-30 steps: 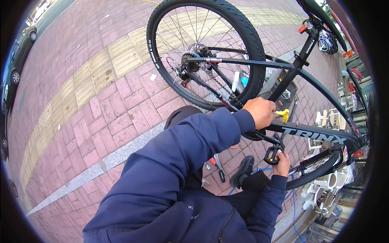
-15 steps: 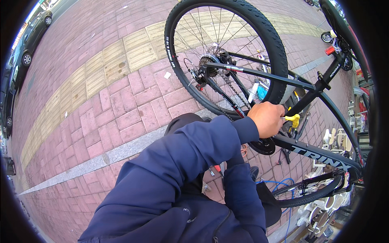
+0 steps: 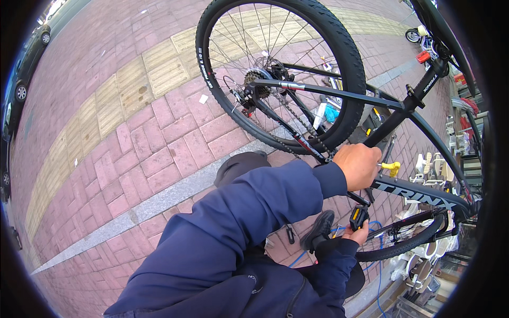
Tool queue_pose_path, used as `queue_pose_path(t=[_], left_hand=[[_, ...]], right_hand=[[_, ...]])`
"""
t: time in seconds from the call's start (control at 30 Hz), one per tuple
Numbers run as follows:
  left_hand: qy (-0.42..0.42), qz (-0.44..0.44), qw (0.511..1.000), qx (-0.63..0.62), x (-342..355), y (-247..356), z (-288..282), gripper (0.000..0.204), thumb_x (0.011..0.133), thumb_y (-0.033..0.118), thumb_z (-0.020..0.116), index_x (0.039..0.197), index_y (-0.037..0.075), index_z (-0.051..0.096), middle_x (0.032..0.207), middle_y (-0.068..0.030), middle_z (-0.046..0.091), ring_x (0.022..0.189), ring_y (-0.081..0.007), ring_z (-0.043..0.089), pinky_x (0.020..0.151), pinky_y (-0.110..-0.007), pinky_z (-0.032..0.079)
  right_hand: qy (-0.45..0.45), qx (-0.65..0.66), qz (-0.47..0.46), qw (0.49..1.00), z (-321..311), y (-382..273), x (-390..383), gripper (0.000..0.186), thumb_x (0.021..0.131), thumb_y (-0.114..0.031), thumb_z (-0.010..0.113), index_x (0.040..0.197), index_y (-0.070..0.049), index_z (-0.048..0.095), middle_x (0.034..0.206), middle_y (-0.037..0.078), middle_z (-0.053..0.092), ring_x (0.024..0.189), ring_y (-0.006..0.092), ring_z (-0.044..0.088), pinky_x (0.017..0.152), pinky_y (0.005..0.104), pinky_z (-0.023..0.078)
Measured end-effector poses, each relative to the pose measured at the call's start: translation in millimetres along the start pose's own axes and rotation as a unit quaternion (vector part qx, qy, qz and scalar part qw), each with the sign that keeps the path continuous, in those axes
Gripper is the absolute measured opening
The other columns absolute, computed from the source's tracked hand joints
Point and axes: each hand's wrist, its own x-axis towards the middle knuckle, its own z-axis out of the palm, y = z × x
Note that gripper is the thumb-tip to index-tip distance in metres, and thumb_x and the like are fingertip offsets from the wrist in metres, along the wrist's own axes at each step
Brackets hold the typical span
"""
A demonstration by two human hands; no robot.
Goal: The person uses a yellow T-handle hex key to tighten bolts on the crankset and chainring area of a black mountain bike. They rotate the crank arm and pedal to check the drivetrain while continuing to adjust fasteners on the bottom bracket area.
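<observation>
A dark bicycle (image 3: 387, 119) spreads across the right half, its rear wheel (image 3: 350, 58) at the top. My left hand (image 3: 358, 167) is closed beside the frame near the cranks, around the thin metal shaft of a tool with a yellow handle (image 3: 391, 168); the shaft's far end is hidden. Below it, my right hand (image 3: 357, 233) holds a black pedal (image 3: 359, 216) with yellow reflectors, fingers against its lower side. The pedal sits at the end of a crank arm (image 3: 358, 199). The chain (image 3: 297, 117) runs from the rear cassette (image 3: 255, 78) toward my left hand.
Beyond the frame lie tools and a blue item (image 3: 331, 113) on the paving. A blue hose (image 3: 379, 281) runs near the front wheel (image 3: 395, 253). White parts (image 3: 419, 265) crowd the right side. My shoe (image 3: 319, 230) is near the pedal. Parked cars (image 3: 24, 79) line the far left.
My right hand, hidden before, now shows on the pedal, and the crank arm has come into sight below my left hand. The view has shifted slightly; my left hand stays with the yellow-handled tool.
</observation>
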Motion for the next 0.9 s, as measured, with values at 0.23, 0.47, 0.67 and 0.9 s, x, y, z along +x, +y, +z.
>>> queue_pose_path(t=[0.23,0.47,0.67,0.9], left_hand=[[0.040,-0.015,0.999,-0.012,1,-4,-2,0.019,0.086,0.023,0.070,0.097,0.009,0.072,0.077,-0.0182,0.071,0.076,-0.0413,0.070,0.070,-0.050,0.057],[0.053,-0.054,0.997,-0.011,-1,-9,-20,0.021,0.089,0.024,0.071,0.101,0.008,0.073,0.082,-0.0178,0.073,0.078,-0.0408,0.071,0.073,-0.049,0.057],[0.051,-0.042,0.998,-0.018,4,-7,-16,0.020,0.088,0.024,0.071,0.099,0.008,0.073,0.076,-0.0181,0.071,0.075,-0.0403,0.071,0.070,-0.049,0.056],[0.072,-0.017,0.997,0.000,7,-4,-9,0.016,0.089,0.022,0.070,0.096,0.008,0.074,0.074,-0.0178,0.071,0.072,-0.0402,0.070,0.069,-0.049,0.056]], right_hand=[[-0.359,0.034,-0.049,0.931,123,3,-114,0.033,0.103,-0.016,0.060,0.133,-0.005,0.056,0.112,0.010,0.070,0.090,0.0212,0.072,0.070,0.0326,0.058],[-0.434,-0.160,0.078,0.883,156,201,-90,0.031,0.095,-0.015,0.069,0.122,-0.003,0.057,0.102,0.012,0.068,0.076,0.0233,0.068,0.059,0.0374,0.056],[-0.104,-0.243,0.241,0.934,12,226,1,0.027,0.088,-0.019,0.079,0.100,-0.004,0.060,0.080,0.012,0.066,0.058,0.0232,0.063,0.044,0.0376,0.046],[0.114,-0.338,-0.285,0.890,-9,53,-3,0.035,0.088,-0.016,0.068,0.112,0.009,0.062,0.093,0.022,0.069,0.081,0.0350,0.066,0.080,0.0448,0.052]])
